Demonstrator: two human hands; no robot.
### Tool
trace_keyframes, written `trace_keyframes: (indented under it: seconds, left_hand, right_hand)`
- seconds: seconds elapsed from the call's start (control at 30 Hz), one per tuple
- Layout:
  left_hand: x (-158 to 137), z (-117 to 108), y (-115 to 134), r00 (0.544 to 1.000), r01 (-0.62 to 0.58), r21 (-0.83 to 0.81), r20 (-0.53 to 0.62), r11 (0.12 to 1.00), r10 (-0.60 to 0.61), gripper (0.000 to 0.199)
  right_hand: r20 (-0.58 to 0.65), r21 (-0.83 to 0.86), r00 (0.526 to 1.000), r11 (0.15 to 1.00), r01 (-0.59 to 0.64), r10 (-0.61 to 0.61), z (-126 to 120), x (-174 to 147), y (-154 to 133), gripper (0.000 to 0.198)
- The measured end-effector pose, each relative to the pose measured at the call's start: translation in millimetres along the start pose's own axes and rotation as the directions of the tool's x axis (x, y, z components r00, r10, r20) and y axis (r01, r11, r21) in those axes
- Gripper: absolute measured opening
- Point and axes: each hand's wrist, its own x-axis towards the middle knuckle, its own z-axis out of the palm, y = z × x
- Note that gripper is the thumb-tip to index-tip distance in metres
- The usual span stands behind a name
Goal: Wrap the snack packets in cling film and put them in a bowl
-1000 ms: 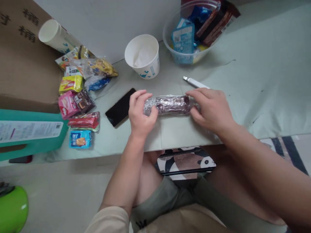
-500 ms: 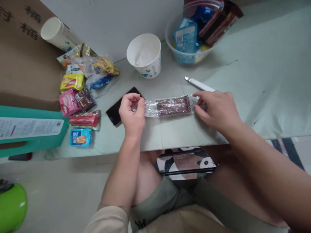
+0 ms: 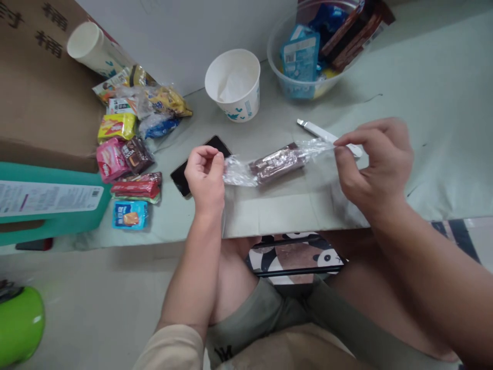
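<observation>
Pinched on clear wrap (image 3: 239,173), the left hand (image 3: 206,179) has thumb and finger pressed together, and the right hand (image 3: 379,162) nips the far end of that wrap the same way. The brown snack (image 3: 279,162) is inside the wrap, between the two hands, with its right end tipped away from the person. I can't tell if it touches the table (image 3: 442,128). At the far left are a brown box (image 3: 42,103) and a green box (image 3: 87,208). Beside the brown box is a tipped cup (image 3: 85,43). Then come the yellow pack (image 3: 117,127), the pink pack (image 3: 111,160), the red pack (image 3: 136,190), the blue pack (image 3: 130,215) and the cocoa pack (image 3: 137,154), which touches the pink one. A black phone (image 3: 179,180) lies flat, partly hidden by the left hand. Behind it, to the right, an upright cup (image 3: 241,105) holds white paper (image 3: 233,86). Next is a clear bowl (image 3: 278,67) with more packs, and a big brown bag (image 3: 354,36) leans over its rim. A white tool (image 3: 314,130) lies just past the wrap, part of it behind the right hand's fingers.
</observation>
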Motion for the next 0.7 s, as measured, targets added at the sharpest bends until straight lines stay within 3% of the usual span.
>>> trace_keyframes:
  seconds: [0.07, 0.13, 0.17, 0.23, 0.27, 0.33, 0.4, 0.47, 0.6, 0.7]
  left_hand:
    - [0, -3, 2, 0.999, 0.018, 0.006, 0.029, 1.0, -0.018, 0.024]
    - [-2, -7, 9, 0.988, -0.032, 0.058, 0.156, 0.998, 0.022, 0.026]
    - [-4, -9, 14, 0.963, -0.09, 0.098, 0.262, 0.991, 0.062, 0.029]
    - [-10, -12, 24, 0.865, -0.235, 0.168, 0.485, 0.958, 0.127, 0.031]
    - [-13, -12, 29, 0.825, -0.296, 0.191, 0.544, 0.936, 0.151, 0.024]
    - [-17, -11, 37, 0.817, -0.361, 0.219, 0.542, 0.906, 0.194, 0.009]
    - [-18, -11, 41, 0.861, -0.375, 0.221, 0.442, 0.9, 0.251, 0.01]
    - [-17, -12, 43, 0.877, -0.404, 0.187, 0.359, 0.896, 0.32, 0.009]
    - [-16, -18, 46, 0.823, -0.502, 0.125, 0.372, 0.856, 0.429, 0.007]
    - [-19, -23, 45, 0.811, -0.512, 0.191, 0.43, 0.837, 0.398, 0.008]
  right_hand:
    - [0.013, -0.017, 1.0, 1.0, -0.016, 0.016, -1, 0, 0, 0.016]
    - [0.05, 0.008, 0.999, 1.0, -0.003, 0.002, 0, 0, 0, 0.017]
    - [0.047, 0.037, 0.999, 0.999, 0.014, -0.016, 0, 0, 1, 0.016]
    - [0.069, 0.067, 0.997, 0.997, 0.024, -0.028, 1, 1, 1, 0.011]
    - [0.094, 0.064, 0.995, 0.998, 0.018, -0.024, 1, 1, 0, 0.009]
    - [0.128, 0.059, 0.991, 0.998, 0.022, -0.029, 0, 0, -1, 0.007]
    - [0.117, 0.083, 0.991, 0.995, 0.061, -0.071, 0, -1, -2, 0.007]
    - [0.095, 0.132, 0.986, 0.984, 0.123, -0.136, -1, -1, -2, 0.007]
    - [0.162, 0.289, 0.945, 0.93, 0.229, -0.283, -2, -3, -3, 0.01]
    - [0.366, 0.326, 0.876, 0.925, 0.196, -0.315, -4, -6, -8, 0.011]
